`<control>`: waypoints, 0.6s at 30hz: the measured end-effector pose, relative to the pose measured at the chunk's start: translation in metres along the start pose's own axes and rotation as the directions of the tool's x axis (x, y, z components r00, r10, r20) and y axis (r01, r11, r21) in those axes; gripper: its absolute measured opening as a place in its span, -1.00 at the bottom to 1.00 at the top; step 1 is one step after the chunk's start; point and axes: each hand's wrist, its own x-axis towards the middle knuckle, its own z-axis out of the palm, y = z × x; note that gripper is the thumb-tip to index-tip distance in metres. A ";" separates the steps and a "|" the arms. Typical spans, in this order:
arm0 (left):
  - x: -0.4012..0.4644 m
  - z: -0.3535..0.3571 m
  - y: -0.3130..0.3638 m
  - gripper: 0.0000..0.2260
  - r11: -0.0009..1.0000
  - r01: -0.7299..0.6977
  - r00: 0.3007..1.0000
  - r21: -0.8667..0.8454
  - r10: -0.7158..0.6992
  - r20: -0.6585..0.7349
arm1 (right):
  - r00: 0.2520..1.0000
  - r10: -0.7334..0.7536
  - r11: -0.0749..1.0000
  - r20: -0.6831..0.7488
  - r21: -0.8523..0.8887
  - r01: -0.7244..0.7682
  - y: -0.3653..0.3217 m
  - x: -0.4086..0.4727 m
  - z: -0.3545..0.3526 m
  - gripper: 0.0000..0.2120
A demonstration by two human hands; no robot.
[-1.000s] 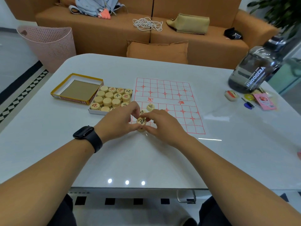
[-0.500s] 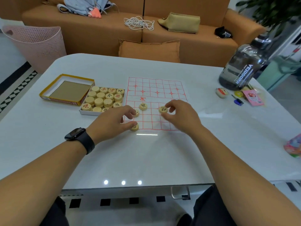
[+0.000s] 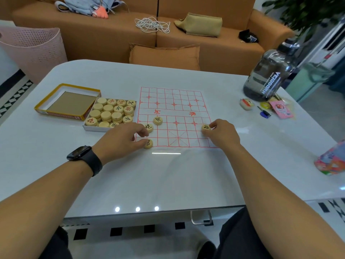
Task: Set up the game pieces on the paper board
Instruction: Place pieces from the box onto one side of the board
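Note:
A white paper board with a red grid lies on the white table. Three round wooden pieces sit on its near-left part: one farther in, one beside my fingers and one at the near-left corner. My left hand pinches that corner piece between thumb and fingers. My right hand pinches another piece at the board's right edge. A white tray left of the board holds several more pieces.
An open yellow box lid lies left of the tray. A large dark water bottle stands at the far right, with small items next to it. A colourful packet lies at the right edge. An orange sofa stands behind the table.
My right hand has carried a piece from the near-left of the board across to its right edge. My left hand stayed by the near-left corner piece.

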 end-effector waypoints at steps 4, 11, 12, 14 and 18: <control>-0.001 -0.001 0.002 -0.90 1.000 0.008 1.000 0.010 -0.008 -0.006 | 0.998 0.045 0.999 0.045 0.012 -0.045 0.001 0.000 0.001 -0.72; -0.002 -0.017 0.002 -0.96 0.989 0.151 0.977 0.002 -0.149 -0.153 | 0.981 -0.194 0.980 -0.023 0.040 0.194 -0.044 -0.021 0.009 -0.61; -0.001 -0.024 0.000 -0.95 0.978 0.208 0.955 0.018 -0.199 -0.221 | 0.963 -0.271 0.962 -0.016 0.035 0.271 -0.059 -0.028 0.015 -0.64; 0.000 -0.037 -0.010 -0.94 0.933 0.353 0.892 0.065 -0.315 -0.324 | 0.917 -0.399 0.917 0.024 0.021 0.398 -0.091 -0.041 0.025 -0.69; -0.001 -0.052 -0.033 -0.89 0.849 0.512 0.841 0.129 -0.465 -0.276 | 0.858 -0.507 0.862 0.082 0.043 0.506 -0.146 -0.051 0.046 -0.70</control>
